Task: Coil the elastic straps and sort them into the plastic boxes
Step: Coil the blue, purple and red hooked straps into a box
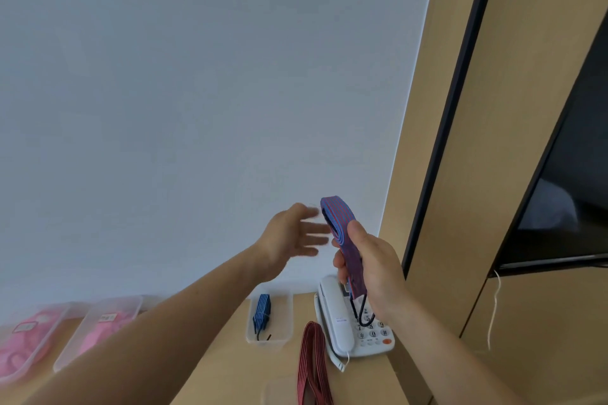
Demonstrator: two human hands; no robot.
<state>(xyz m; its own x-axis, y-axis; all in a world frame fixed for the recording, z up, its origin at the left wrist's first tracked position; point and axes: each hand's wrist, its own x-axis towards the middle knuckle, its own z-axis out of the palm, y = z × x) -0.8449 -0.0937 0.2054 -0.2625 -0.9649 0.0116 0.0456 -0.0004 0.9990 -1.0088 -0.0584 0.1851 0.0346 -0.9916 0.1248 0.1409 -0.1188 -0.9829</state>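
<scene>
The blue-and-red striped elastic strap (pixel 339 232) is up in the air in front of the white wall (pixel 197 76), folded into a flat bundle of several layers. The right hand (pixel 373 271) grips the lower half of the bundle, with the fingers wrapped round it and the thumb pressed along its near side. The top loop stands clear above the fist. A black hook (pixel 363 314) on the strap's end hangs below the hand, over the keypad of the telephone.

The left hand (pixel 291 237) is just to the left of the strap with its palm towards it, fingers straight and spread, holding nothing. The fingertips are blurred, so whether they touch the strap cannot be told.

Below the hands is a pale wooden desk (pixel 223 358). A small clear plastic box (pixel 285 312) on it holds one coiled blue-and-white striped strap (pixel 262 311) with a dark hook at its near end. Further left, partly hidden by the left forearm, two larger clear boxes (pixel 128 304) (pixel 56 312) hold pink straps (pixel 19 348), and each box has a small label. All of this is blurred.

A red striped strap (pixel 311 362) lies uncoiled on the desk between the small box and a white desk telephone (pixel 339 322), and it runs down out of view. At the right, a dark television screen (pixel 566 207) is mounted on a wooden wall panel, and a thin white cord (pixel 493 312) hangs beneath it.
</scene>
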